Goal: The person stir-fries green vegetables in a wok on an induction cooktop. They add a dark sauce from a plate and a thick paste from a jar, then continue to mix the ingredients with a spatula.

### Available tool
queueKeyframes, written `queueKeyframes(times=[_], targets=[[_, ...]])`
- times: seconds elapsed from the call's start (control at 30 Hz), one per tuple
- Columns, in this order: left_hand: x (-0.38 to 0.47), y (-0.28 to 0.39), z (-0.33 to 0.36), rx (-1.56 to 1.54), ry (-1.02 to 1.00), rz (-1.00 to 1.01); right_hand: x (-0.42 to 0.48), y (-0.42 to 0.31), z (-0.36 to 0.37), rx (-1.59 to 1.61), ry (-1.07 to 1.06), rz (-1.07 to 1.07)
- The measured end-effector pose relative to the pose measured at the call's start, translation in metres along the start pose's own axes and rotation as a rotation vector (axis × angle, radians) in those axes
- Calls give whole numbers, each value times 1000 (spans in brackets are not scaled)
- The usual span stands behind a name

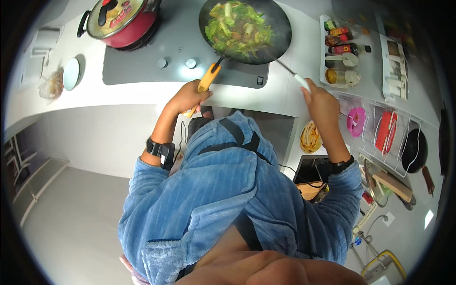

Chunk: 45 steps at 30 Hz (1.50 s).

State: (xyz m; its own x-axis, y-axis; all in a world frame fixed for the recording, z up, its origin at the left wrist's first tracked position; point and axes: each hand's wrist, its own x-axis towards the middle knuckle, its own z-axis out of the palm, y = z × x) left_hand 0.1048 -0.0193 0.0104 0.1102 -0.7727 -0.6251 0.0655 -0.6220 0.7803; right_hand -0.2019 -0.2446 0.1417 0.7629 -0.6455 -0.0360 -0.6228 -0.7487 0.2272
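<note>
My left hand (188, 97) grips the yellow wooden handle (209, 76) of a dark wok (281, 32) on the right side of the cooktop. Chopped leafy greens (237, 26) with browner pieces among them fill much of the wok. In my right hand (321, 103) is the white handle of a metal-shafted cooking utensil (301, 82). Its shaft slants up and left over the wok's near right rim, and its head cannot be made out among the food and haze.
Left on the cooktop (142, 71) sits a red lidded pot (133, 30). A pale round lid or dish (71, 74) and a plastic bag (51, 85) lie farther left. To the right stand a bottle rack (322, 46), a wire dish rack (370, 131) and a plate of food (310, 139).
</note>
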Motion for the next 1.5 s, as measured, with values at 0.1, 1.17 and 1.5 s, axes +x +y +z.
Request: queueKeyframes(times=[0.1,1.17,1.5], targets=[[-1,-4,2,-6,5,17,9,-18,24,23,94,-32],[6,-17,-23,87,-95,-37,49,-150,91,674,-59,477],[-24,-24,-61,66,-148,93,-8,-194,-18,565,19,500]])
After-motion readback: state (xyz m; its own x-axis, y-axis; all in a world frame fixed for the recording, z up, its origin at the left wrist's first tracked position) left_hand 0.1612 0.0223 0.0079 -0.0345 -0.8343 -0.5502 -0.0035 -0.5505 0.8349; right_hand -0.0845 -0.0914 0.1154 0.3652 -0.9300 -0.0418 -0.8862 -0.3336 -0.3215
